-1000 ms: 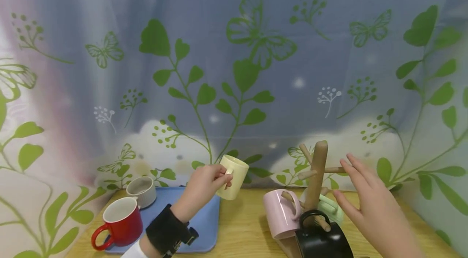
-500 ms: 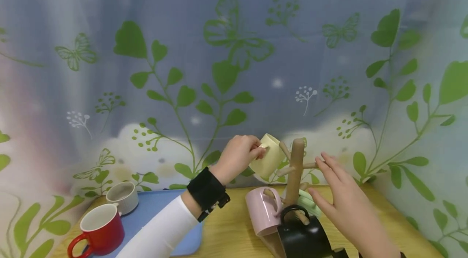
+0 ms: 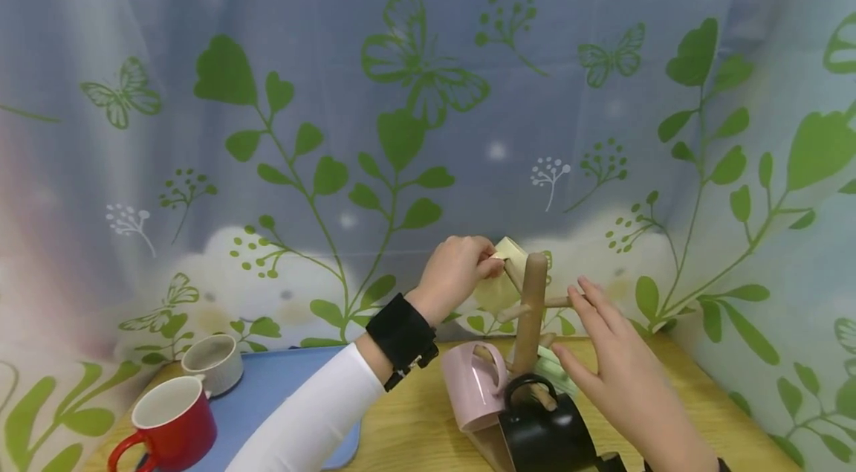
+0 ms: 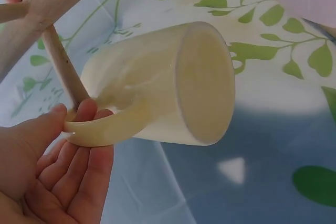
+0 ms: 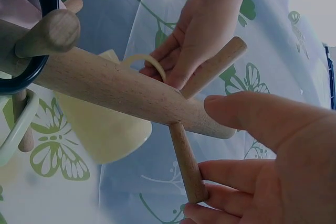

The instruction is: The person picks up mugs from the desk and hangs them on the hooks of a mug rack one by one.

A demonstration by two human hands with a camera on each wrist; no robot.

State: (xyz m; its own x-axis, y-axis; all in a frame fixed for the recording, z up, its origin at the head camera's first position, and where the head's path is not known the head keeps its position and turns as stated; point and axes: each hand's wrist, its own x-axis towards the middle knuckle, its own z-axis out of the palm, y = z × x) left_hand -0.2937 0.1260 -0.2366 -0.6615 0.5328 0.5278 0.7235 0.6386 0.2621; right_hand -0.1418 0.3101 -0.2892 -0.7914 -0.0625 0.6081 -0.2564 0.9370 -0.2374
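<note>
Presently, the left hand (image 3: 458, 271) has its thumb and fingers closed in a pinch on the handle (image 4: 110, 129) of a pale yellow mug (image 4: 142, 85). The mug is held up off the table (image 3: 401, 420), at the upper left side of a wooden rack (image 3: 531, 308) as seen from the head. A wooden peg (image 4: 65, 72) of the rack reaches to the pinching fingers, by the handle; whether its tip has entered the handle cannot be told.

The right hand (image 3: 618, 368) is at the right side of the rack, thumb well apart from the fingers and the fingers loosely extended. Its fingertips touch the end of another peg (image 5: 186, 166) without gripping it.

Lower on the rack, a pink mug (image 3: 471, 386) and a black mug (image 3: 555, 435) hang tilted, each with a peg through its handle. A pale green mug (image 3: 551, 368) is behind the post, partly hidden.

To the left, a blue tray (image 3: 287, 390) lies on the wood-grain table. A red mug (image 3: 177, 424) and a grey-white cup (image 3: 214, 366) stand upright at its left side, just beside each other. A black band (image 3: 401, 331) circles the left wrist above a white sleeve (image 3: 321, 412). Behind hangs a blue curtain (image 3: 301, 11) printed with green leaves and butterflies.
</note>
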